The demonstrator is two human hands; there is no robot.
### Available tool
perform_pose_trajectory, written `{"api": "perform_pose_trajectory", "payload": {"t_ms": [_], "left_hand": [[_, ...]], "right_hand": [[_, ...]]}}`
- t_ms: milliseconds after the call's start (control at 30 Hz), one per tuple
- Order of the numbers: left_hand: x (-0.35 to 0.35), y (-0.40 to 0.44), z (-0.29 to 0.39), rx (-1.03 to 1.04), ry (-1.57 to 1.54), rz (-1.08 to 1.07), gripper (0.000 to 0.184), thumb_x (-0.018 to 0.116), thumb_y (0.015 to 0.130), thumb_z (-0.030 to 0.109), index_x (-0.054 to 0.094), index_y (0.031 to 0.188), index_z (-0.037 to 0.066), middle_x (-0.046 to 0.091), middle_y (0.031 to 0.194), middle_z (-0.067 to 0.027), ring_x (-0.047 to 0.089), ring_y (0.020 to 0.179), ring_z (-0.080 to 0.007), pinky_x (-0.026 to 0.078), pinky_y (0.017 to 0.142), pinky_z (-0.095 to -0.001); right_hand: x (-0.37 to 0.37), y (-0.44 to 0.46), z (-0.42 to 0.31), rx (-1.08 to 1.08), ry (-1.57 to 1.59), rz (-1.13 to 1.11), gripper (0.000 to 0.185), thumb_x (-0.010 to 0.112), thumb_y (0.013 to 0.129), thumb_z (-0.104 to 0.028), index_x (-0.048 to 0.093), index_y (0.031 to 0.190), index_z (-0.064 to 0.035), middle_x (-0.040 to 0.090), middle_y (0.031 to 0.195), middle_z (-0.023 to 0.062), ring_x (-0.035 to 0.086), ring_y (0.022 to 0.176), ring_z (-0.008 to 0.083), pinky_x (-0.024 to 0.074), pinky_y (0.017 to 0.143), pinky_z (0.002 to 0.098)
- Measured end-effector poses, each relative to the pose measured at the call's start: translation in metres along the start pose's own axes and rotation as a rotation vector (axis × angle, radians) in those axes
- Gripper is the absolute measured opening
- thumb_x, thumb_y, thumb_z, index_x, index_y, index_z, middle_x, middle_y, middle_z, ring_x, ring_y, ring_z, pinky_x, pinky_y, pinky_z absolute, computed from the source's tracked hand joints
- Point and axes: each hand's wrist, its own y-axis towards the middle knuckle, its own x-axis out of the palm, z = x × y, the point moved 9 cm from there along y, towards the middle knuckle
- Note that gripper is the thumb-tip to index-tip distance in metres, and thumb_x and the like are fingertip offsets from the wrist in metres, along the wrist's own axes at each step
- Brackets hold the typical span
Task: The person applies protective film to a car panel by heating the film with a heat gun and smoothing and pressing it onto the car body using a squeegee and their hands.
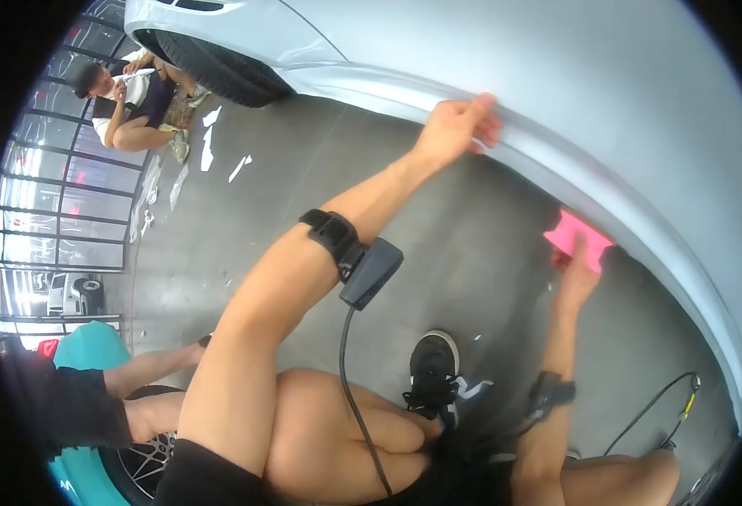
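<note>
- At the upper centre of the frame, your left hand (pixel 459 131) is at the sill (pixel 388 84) of the pale car (pixel 573 76), fingers bent; you cannot tell from this view whether its grip is closed on anything.
- Right of centre, your right hand (pixel 580 263) has its grip closed around the pink tool (pixel 597 241), thumb laid over its face.
- That pink tool sits at the car's lower edge, below and to the right of your left hand; whether it touches the panel is unclear.
- Mid-frame, your left forearm wears a black strap (pixel 329 234) with a dark box (pixel 373 274), from which a cable (pixel 347 363) runs down to the bottom.
- Lower right of centre, your right forearm has a dark band (pixel 550 395).
- Bottom centre, you have a black shoe (pixel 434 371) on the grey floor (pixel 320 169), a white strip (pixel 475 388) just beside it.
- Upper left, a person (pixel 139 101) is down low near the car's tyre (pixel 219 72), with white scraps (pixel 207 150) on the floor nearby.
- Lower left, another person's legs (pixel 153 417) show in front of a teal car (pixel 93 344).
- Lower right, a thin black cord (pixel 645 409) with a yellow section lies near the car.
</note>
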Motion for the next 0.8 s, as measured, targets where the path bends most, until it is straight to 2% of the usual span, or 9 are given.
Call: {"api": "perform_pose_trajectory", "payload": {"t_ms": [133, 200, 233, 300, 400, 633, 800], "left_hand": [[-0.02, 0.0, -0.012, 0.034, -0.011, 0.076, 0.062, 0.05, 0.102, 0.056, 0.069, 0.095, -0.002, 0.067, 0.083, -0.0099, 0.066, 0.077, -0.0178, 0.056, 0.067, -0.0322], [-0.05, -0.004, -0.023, -0.001, -0.093, 0.285, 0.063, 0.046, 0.103, 0.057, 0.067, 0.093, -0.001, 0.065, 0.08, -0.0083, 0.064, 0.074, -0.0176, 0.054, 0.066, -0.0319], [-0.056, -0.005, -0.023, 0.0, -0.089, 0.29, 0.063, 0.046, 0.103, 0.057, 0.067, 0.093, -0.001, 0.065, 0.08, -0.0083, 0.064, 0.074, -0.0176, 0.054, 0.066, -0.0319], [-0.078, -0.01, -0.027, -0.027, -0.271, 0.412, 0.063, 0.042, 0.103, 0.059, 0.066, 0.094, 0.001, 0.063, 0.075, -0.0056, 0.062, 0.07, -0.0161, 0.053, 0.063, -0.0321], [-0.085, -0.01, -0.028, -0.046, -0.317, 0.478, 0.066, 0.036, 0.103, 0.061, 0.064, 0.098, 0.001, 0.063, 0.079, -0.0067, 0.061, 0.074, -0.018, 0.053, 0.063, -0.0329], [-0.081, -0.001, -0.033, -0.107, -0.371, 0.51, 0.064, 0.035, 0.103, 0.061, 0.061, 0.095, 0.003, 0.062, 0.082, -0.0075, 0.061, 0.075, -0.0198, 0.051, 0.062, -0.0351], [-0.082, 0.002, -0.029, -0.055, -0.397, 0.528, 0.053, 0.039, 0.103, 0.052, 0.06, 0.094, 0.003, 0.061, 0.081, -0.007, 0.06, 0.073, -0.0186, 0.05, 0.061, -0.0352]], "right_hand": [[0.003, -0.005, 0.005, 0.021, -0.049, -0.003, 0.035, 0.059, 0.102, -0.032, 0.071, 0.096, 0.0004, 0.068, 0.078, 0.0052, 0.061, 0.066, 0.0125, 0.0477, 0.06, 0.0278], [0.0, -0.003, 0.01, 0.017, -0.056, 0.001, 0.036, 0.059, 0.102, -0.033, 0.072, 0.097, 0.0004, 0.069, 0.079, 0.0052, 0.061, 0.066, 0.0124, 0.0475, 0.06, 0.0278], [-0.001, -0.004, 0.01, 0.001, -0.068, -0.011, 0.036, 0.059, 0.102, -0.033, 0.072, 0.097, 0.0002, 0.069, 0.079, 0.0053, 0.061, 0.066, 0.0123, 0.0476, 0.06, 0.0277], [0.0, -0.005, 0.01, -0.014, -0.078, -0.026, 0.036, 0.059, 0.102, -0.033, 0.072, 0.097, 0.0001, 0.069, 0.079, 0.0054, 0.061, 0.066, 0.0122, 0.0476, 0.06, 0.0275], [0.004, -0.009, 0.01, -0.014, -0.11, -0.045, 0.037, 0.058, 0.102, -0.034, 0.072, 0.098, 0.0007, 0.069, 0.079, 0.0059, 0.061, 0.066, 0.0123, 0.0476, 0.061, 0.0273], [0.01, -0.015, 0.015, -0.019, -0.123, -0.08, 0.038, 0.059, 0.102, -0.035, 0.071, 0.099, 0.0015, 0.069, 0.078, 0.0068, 0.062, 0.066, 0.0125, 0.0479, 0.06, 0.0269], [0.009, -0.015, 0.021, 0.002, -0.094, -0.071, 0.038, 0.059, 0.102, -0.034, 0.071, 0.1, 0.0021, 0.069, 0.078, 0.0068, 0.062, 0.064, 0.0125, 0.0482, 0.06, 0.0269]]}}
